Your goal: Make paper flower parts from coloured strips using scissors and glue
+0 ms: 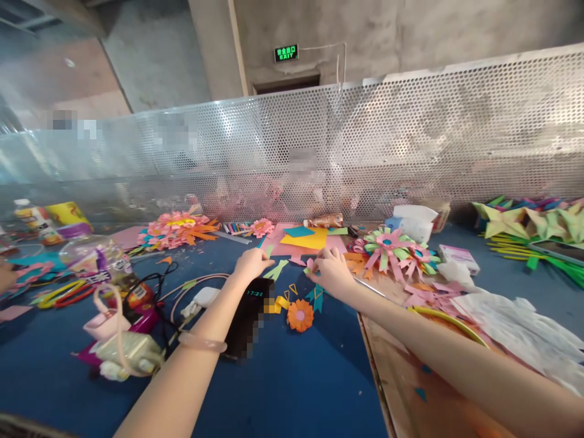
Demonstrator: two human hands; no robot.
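Note:
My left hand [252, 266] is over the blue tabletop with its fingers drawn together. Whether anything is in it is too small to make out; a light green paper strip [277, 269] lies just beside its fingertips. Opposite, my right hand [332, 271] pinches a small green and pink paper piece [309, 266]. An orange paper flower [300, 316] with a pink centre lies nearer to me, between my forearms. Around it are a yellow paper loop [276, 305], small yellow triangles [292, 290] and a teal paper ribbon [316, 297].
A dark phone [246, 322] lies by my left forearm. Left of it stand a jar [95, 255], a pink-handled item [123, 347] and cables. Paper sheets [303, 238] and a bottle [323, 221] sit ahead. Right are paper flowers [392, 246], scraps and a plastic bag [520, 334].

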